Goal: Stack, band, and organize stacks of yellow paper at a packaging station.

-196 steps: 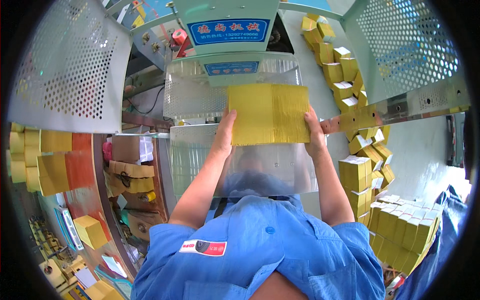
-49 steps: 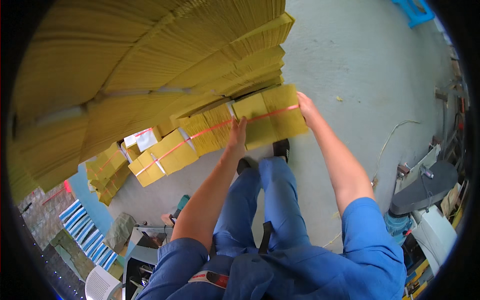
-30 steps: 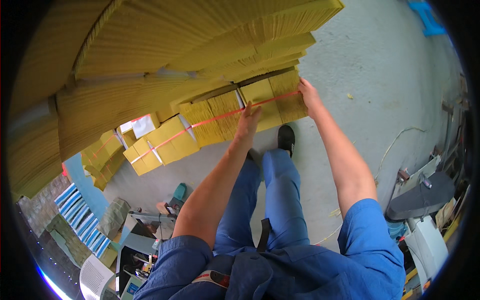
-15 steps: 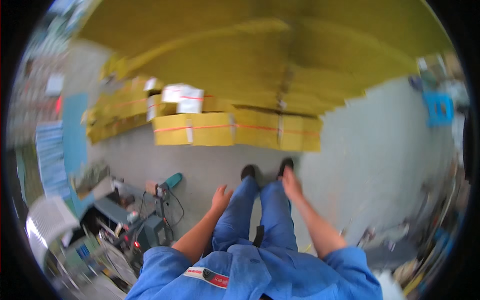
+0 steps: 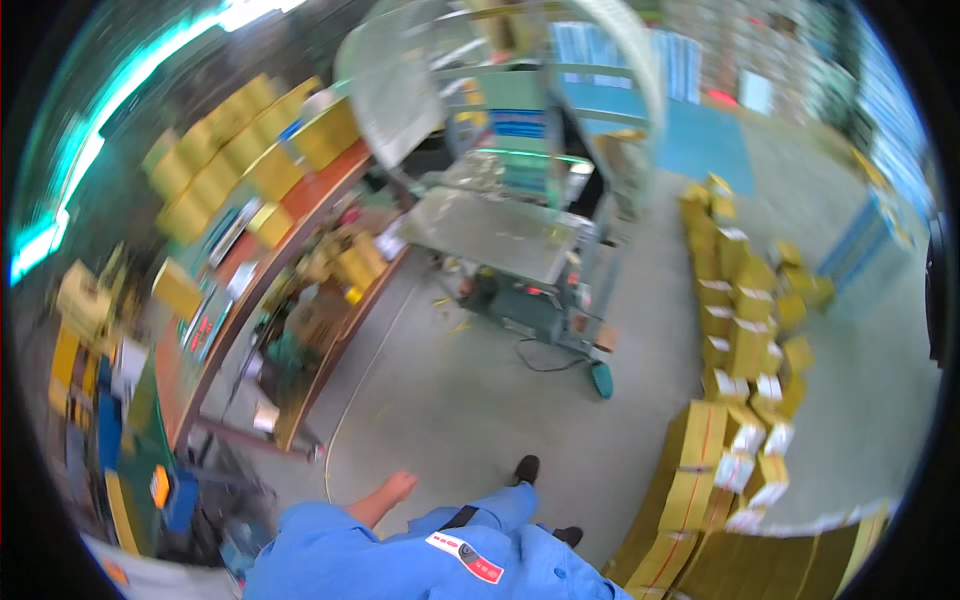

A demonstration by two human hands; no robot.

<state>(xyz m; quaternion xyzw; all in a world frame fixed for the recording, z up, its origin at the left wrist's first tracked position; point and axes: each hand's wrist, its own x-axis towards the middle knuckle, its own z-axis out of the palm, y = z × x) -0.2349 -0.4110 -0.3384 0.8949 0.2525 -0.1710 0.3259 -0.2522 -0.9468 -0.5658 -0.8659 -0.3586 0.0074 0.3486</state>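
Observation:
My left hand [image 5: 400,487] hangs in front of my body above the grey floor, nothing in it, its fingers loose and slightly blurred. It touches nothing. My right hand is out of the picture. Ahead stands a wheeled machine [image 5: 500,235] with a flat metal top, a curved pale guard and a green pedal [image 5: 601,380] on a cable. To the left runs a workbench [image 5: 215,365] with a reddish top and a lower shelf. Small yellow-brown cartons [image 5: 215,185] are stacked on its far part.
Rows of strapped yellow-brown cartons [image 5: 690,465] line the floor on my right. Behind the machine lies a blue floor area [image 5: 700,150] with blue stacks [image 5: 675,65] beside it. A blue panel-like object [image 5: 865,235] stands at far right. A pale line or cord [image 5: 350,410] crosses the floor.
My view has swung left, from the big carton stack to the machine and workbench. The cartons now lie at my right. My right hand has left the picture; my left stays low.

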